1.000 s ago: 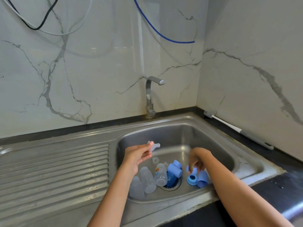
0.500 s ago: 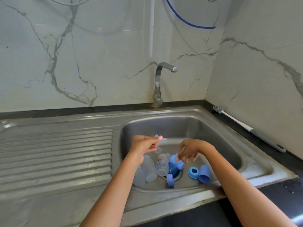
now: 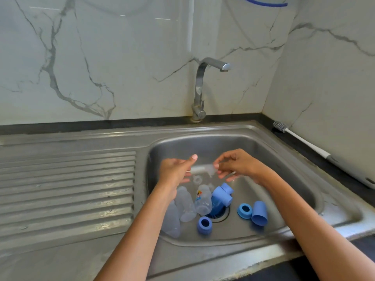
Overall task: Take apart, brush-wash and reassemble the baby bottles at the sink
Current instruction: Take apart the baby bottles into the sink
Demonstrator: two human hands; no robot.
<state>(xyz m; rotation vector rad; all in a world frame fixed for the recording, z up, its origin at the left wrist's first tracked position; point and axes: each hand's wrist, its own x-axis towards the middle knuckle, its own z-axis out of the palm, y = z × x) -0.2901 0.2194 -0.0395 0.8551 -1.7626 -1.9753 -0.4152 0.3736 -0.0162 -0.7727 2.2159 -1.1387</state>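
Note:
Over the sink basin (image 3: 304,191) my right hand (image 3: 239,165) pinches a clear silicone nipple (image 3: 210,169) by its rim. My left hand (image 3: 174,173) is just left of the nipple, thumb pointing up and fingers loosely curled, with nothing seen in its grasp. Three clear bottles (image 3: 185,203) lie on the basin floor under my left wrist; one (image 3: 203,199) has a coloured print. Blue caps (image 3: 222,194) (image 3: 259,212) and two blue screw rings (image 3: 245,210) (image 3: 204,225) lie around the drain (image 3: 220,214). Another clear nipple (image 3: 197,179) rests on the basin floor.
A white-handled bottle brush (image 3: 300,138) lies on the dark counter along the right wall. The faucet (image 3: 200,88) stands behind the basin, with no water running. A ribbed steel drainboard (image 3: 67,189) stretches to the left.
My right hand rose from the blue parts on the basin floor to meet my left hand, and now pinches the nipple that the left hand held. A blue ring now lies by the drain.

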